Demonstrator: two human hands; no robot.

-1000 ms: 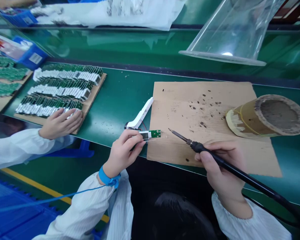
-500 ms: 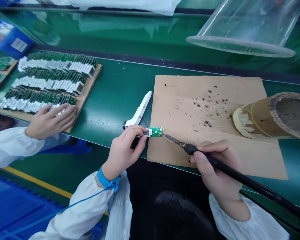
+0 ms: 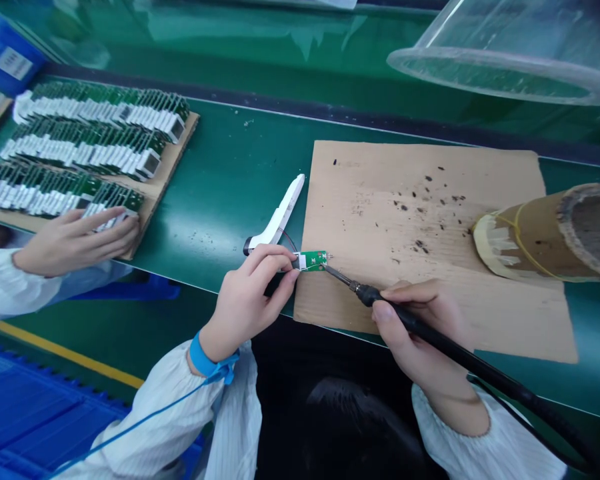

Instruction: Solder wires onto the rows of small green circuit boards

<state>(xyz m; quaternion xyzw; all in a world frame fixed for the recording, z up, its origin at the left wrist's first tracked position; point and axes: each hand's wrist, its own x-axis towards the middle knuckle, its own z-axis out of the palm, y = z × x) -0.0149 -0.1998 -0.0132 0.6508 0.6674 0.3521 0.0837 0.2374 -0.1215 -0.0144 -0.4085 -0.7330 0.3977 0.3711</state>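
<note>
Between thumb and fingers, my left hand (image 3: 253, 287) pinches the near end of a small green circuit board (image 3: 314, 261) over the cardboard's left edge. A thin dark wire runs from the board towards a white angled plastic housing (image 3: 279, 217) with a dark end, lying on the bench just behind. My right hand (image 3: 425, 327) is wrapped round the black handle of a soldering iron (image 3: 367, 293). The iron's tip reaches the board's right part, near its lower edge; whether it touches cannot be made out. A blue strap with a cord circles my left wrist.
A cardboard sheet (image 3: 370, 200) with dark specks lies on the green bench. On it at right a cardboard tube (image 3: 530, 230) leans, under a clear plastic hood (image 3: 510, 60). At left, another person's hand (image 3: 80, 240) touches rows of circuit boards (image 3: 80, 147). A blue bin (image 3: 13, 57) stands behind.
The iron's tip has shifted slightly left and down, from the board's right end onto its lower right part. My left hand keeps its pinch. The whole view has shifted slightly.
</note>
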